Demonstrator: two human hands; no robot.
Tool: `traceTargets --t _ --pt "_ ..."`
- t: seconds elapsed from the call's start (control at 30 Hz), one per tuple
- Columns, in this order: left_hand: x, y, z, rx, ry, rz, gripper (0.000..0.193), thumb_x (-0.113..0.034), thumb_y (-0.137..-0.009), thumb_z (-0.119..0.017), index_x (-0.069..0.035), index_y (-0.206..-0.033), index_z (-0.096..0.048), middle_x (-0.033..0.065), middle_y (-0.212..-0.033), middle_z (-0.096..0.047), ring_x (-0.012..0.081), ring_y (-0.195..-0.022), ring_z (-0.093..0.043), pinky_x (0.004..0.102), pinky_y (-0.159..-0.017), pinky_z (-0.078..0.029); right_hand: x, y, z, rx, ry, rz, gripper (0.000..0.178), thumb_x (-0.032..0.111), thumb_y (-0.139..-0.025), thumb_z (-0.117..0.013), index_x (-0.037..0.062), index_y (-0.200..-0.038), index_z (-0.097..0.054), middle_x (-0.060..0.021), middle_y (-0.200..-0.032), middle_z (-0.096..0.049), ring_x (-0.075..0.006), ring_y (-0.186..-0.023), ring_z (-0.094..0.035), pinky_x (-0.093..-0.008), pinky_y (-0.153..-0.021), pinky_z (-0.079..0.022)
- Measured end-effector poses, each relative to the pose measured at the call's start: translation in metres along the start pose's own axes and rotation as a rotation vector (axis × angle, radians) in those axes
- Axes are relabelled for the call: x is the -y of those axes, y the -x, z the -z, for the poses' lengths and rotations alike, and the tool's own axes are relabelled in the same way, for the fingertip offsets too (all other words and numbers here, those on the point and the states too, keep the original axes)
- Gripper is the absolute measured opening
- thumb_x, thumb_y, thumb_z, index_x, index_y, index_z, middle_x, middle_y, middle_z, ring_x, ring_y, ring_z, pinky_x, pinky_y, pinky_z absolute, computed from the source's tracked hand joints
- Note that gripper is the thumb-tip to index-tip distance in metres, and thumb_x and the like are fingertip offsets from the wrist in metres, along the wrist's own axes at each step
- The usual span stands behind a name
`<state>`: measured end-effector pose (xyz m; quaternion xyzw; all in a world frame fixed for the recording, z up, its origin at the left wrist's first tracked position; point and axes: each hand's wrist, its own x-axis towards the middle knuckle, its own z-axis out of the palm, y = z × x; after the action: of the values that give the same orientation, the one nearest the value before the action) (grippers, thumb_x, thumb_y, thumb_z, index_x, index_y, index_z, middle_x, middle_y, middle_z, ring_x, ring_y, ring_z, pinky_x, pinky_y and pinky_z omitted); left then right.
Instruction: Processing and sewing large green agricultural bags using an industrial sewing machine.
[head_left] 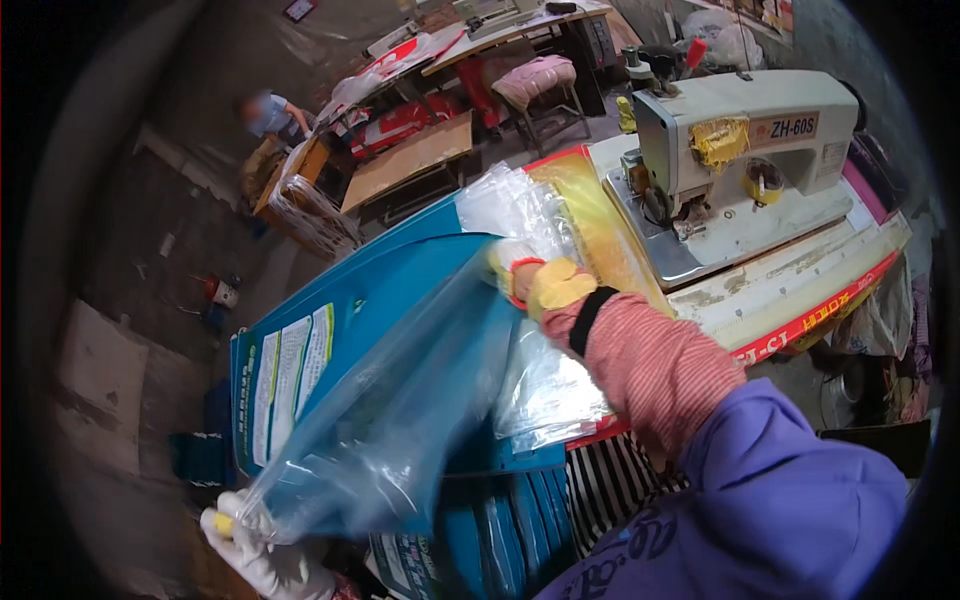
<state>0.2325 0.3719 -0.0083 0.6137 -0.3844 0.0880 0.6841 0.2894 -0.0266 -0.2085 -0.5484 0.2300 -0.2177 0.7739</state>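
A clear plastic bag (385, 445) is stretched slantwise between my two gloved hands. At the lower left, my left hand (265, 550), in a white glove, pinches one end of it. My right hand (520, 275), also gloved and with a yellow wrap at the wrist, closes on the other end, farther up. Beneath the film lies a blue printed woven sack (385, 285) with white text panels, apparently on top of others. A pile of clear plastic bags (550, 395) rests beside it, partly under my right forearm.
A sewing machine (745, 150) stands on the table at the right. Several folded blue sacks (500, 535) sit close to my body. Farther back are a stool with a pink cushion (535, 80), a brown board (410, 165) and another person (275, 115).
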Motion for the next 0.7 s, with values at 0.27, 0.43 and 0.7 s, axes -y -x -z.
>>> traceTargets --t 0.27,0.43,0.7 --pt "0.041 0.095 -0.067 1.472 -0.071 0.247 0.031 -0.006 -0.08 -0.057 0.0 -0.11 -0.055 0.0143 -0.093 -0.062 0.025 -0.086 -0.061 0.0383 -0.073 -0.049 0.086 0.11 -0.024 0.096 -0.162 -0.176 0.061 0.058 -0.087 -0.036 0.0052 -0.11 -0.055 -0.0125 -0.108 -0.055 -0.025 -0.095 -0.051 -0.0353 -0.085 -0.042" --pt "0.035 0.025 -0.141 1.805 -0.214 0.18 0.01 -0.012 -0.079 -0.059 -0.003 -0.083 -0.06 0.0125 -0.082 -0.059 0.0283 -0.077 -0.058 0.0333 -0.069 -0.048 -0.015 0.051 -0.027 0.036 -0.062 0.242 0.049 0.047 -0.092 -0.037 0.0082 -0.118 -0.053 -0.0085 -0.105 -0.06 -0.0212 -0.098 -0.055 -0.0318 -0.086 -0.042" --pt "0.078 -0.096 -0.277 0.736 -1.169 -1.022 0.041 -0.01 -0.055 -0.073 -0.003 -0.093 -0.059 0.0132 -0.105 -0.056 0.0293 -0.094 -0.055 0.0377 -0.076 -0.046 0.033 0.153 -0.035 0.078 0.749 0.726 0.021 0.018 -0.067 -0.06 0.0102 -0.086 -0.061 -0.0143 -0.08 -0.062 -0.031 -0.071 -0.062 -0.0406 -0.059 -0.049"
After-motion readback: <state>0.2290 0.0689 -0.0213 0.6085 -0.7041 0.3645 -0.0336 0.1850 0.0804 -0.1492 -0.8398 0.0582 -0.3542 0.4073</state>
